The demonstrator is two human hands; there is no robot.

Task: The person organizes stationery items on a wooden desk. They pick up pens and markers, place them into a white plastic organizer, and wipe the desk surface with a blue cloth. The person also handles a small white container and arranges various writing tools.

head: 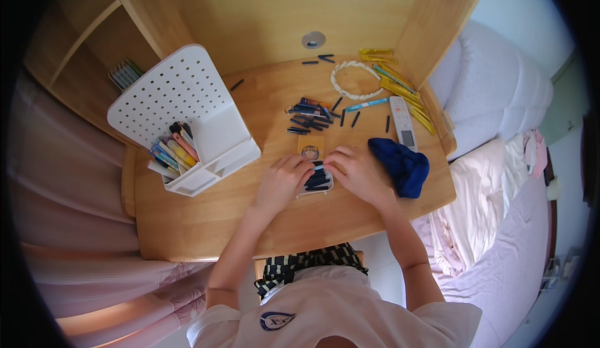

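Note:
My left hand [282, 179] and my right hand [355, 172] meet over a small open box [315, 192] near the desk's front. Between their fingertips they hold a small, light-coloured, stick-like piece [318, 167], too small to name. Dark ink cartridges [317, 179] lie in the box below. A square orange card [311, 144] with a drawn face touches the box's far side. Beyond it lies a pile of dark cartridges [311, 116], with several loose ones around it. To the right of my right hand rests a crumpled dark blue cloth [401, 167].
On the left stands a white pegboard organizer [213, 132] with pens [176, 148]. At the right lie a white remote control [403, 120], yellow sachets [403, 92], a light blue pen [367, 104] and a white braided ring [333, 79]. Wooden panels [295, 10] border the wooden desk [201, 226].

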